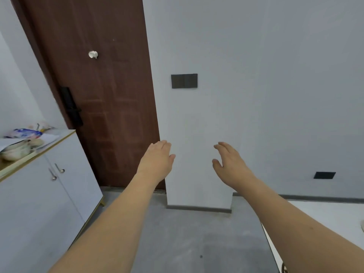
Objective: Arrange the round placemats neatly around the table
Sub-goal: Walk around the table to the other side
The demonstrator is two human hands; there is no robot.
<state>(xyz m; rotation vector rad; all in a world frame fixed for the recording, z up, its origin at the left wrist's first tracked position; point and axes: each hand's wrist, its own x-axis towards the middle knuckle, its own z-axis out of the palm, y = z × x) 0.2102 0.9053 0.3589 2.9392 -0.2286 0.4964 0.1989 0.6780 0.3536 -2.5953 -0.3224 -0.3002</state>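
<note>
No round placemat shows in the head view. My left hand point(157, 160) is stretched out in front of me, fingers apart, holding nothing, in front of the edge of a brown door. My right hand point(229, 164) is raised beside it, also with spread fingers and nothing in it, in front of a white wall pillar. A white table surface point(334, 215) enters at the lower right, mostly behind my right forearm; a small pale rounded edge point(362, 226) peeks in at the frame's right border, too little to identify.
A brown door point(102, 95) with a black lock stands ahead on the left. A white cabinet point(45, 194) with bags and bowls on top lines the left side. Grey floor point(187, 243) lies below my arms. A white pillar point(197, 125) carries a dark switch plate.
</note>
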